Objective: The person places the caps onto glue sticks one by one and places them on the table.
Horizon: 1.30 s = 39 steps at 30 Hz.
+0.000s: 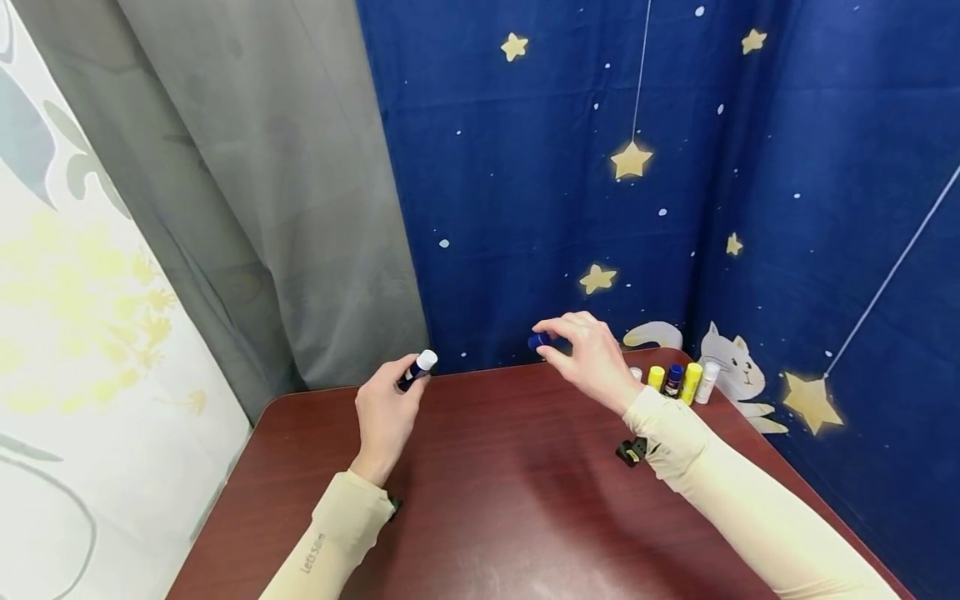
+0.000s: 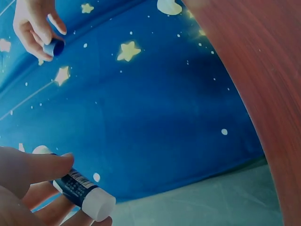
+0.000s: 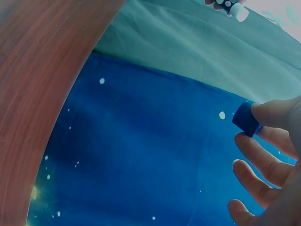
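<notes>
My left hand (image 1: pixel 387 414) grips a glue stick (image 2: pixel 77 184) with a dark blue label and white ends, held above the far edge of the table. In the left wrist view the thumb lies across its barrel, and one white end points away from the palm. My right hand (image 1: pixel 592 358) pinches a small blue cap (image 3: pixel 246 118) between thumb and fingertips. Its other fingers are spread, as the right wrist view shows. Cap and glue stick are well apart, both in the air.
Several glue sticks stand in a row at the table's far right corner, among them a yellow one (image 1: pixel 691 383), a blue one (image 1: pixel 672 381) and a white one (image 1: pixel 707 382). A blue star-patterned curtain (image 1: pixel 525 192) and a grey curtain (image 1: pixel 330 208) hang behind the reddish-brown table (image 1: pixel 480 500).
</notes>
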Each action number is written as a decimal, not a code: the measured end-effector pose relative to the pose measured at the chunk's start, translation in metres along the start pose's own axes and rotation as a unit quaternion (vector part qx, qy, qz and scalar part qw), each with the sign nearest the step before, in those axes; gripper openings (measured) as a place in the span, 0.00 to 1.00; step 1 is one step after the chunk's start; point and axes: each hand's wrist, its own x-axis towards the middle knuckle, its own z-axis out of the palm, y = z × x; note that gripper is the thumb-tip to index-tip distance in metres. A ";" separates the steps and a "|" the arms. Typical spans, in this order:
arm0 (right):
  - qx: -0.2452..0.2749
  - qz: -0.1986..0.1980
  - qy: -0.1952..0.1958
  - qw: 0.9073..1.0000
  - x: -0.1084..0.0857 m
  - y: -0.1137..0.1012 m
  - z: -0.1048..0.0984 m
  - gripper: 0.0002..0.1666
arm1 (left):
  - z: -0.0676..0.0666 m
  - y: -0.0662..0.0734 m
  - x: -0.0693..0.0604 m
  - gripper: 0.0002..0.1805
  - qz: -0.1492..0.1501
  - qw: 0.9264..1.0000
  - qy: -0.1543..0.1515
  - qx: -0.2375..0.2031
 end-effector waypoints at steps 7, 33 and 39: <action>0.021 0.000 -0.009 1.000 0.001 -0.009 0.006 0.18 | 0.001 0.018 -0.007 0.18 0.048 0.999 -0.019 0.005; 0.070 -0.004 -0.020 0.997 -0.003 -0.023 0.032 0.16 | 0.013 0.039 -0.022 0.20 0.078 0.993 -0.072 0.052; 0.072 -0.011 -0.023 0.997 -0.006 -0.024 0.040 0.17 | 0.017 0.038 -0.023 0.20 0.079 0.992 -0.077 0.056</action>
